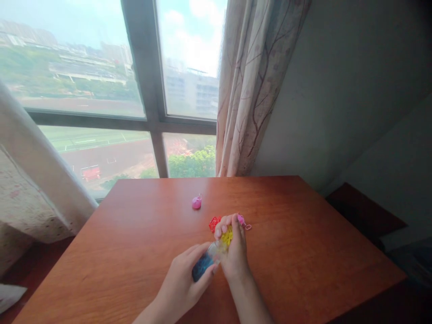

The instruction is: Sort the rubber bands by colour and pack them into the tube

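Observation:
Low over the table, my left hand (189, 274) is wrapped round a small clear container with blue contents (203, 266), tilted towards my right hand. My right hand (236, 254) curls round a bunch of small yellow pieces (227, 236), which look thin and strip-like. Something clear and blurred lies between the two hands, and I cannot tell which of them it belongs to. Just beyond my right fingers sits a tangled red heap (213, 223). A pink heap (241, 219) is partly hidden behind that hand, with a pink loop beside it.
Farther back on the brown table (151, 225) lies a rounded pink object (196, 202) with a small loop on top. Beyond the table's far edge stand a window (153, 121) and a patterned curtain (243, 90). A grey wall (320, 99) rises at the right.

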Motion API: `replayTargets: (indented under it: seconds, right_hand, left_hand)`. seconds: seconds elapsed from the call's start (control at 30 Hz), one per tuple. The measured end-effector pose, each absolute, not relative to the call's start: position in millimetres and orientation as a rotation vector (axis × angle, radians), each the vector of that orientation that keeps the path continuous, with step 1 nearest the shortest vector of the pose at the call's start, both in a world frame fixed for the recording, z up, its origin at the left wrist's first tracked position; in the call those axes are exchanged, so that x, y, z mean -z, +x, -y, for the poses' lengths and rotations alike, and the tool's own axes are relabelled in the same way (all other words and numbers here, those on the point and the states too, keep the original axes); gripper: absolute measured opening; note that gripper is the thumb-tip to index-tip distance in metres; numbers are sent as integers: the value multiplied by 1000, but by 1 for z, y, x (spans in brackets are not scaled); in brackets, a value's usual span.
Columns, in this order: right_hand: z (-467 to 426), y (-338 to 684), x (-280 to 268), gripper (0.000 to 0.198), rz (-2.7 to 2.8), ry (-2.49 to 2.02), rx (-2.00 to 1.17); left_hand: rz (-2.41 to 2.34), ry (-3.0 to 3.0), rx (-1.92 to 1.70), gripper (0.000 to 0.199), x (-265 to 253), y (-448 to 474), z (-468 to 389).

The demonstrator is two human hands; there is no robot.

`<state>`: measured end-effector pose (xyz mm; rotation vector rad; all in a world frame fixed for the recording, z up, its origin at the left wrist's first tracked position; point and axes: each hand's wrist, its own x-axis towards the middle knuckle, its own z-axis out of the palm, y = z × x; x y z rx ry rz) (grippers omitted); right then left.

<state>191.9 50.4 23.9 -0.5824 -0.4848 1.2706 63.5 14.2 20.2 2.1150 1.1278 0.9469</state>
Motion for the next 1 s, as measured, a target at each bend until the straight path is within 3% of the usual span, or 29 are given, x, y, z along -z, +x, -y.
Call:
replayTargets:
  seconds: [0.27,0.53,1.0]
  right_hand:
    - [-49,192,-20,37,452,-537,-1393]
    - [-50,191,-17,9,396,-516,-1488]
    - [-46,201,-21,8,595,-455,-1540]
  left_hand:
    - [-1138,2084,-1017,29,-15,64,-16]
    - [-1162,1996,-1012,29,-14,63,-17]
    - [-1132,2063,-1051,24,-12,61,-17]
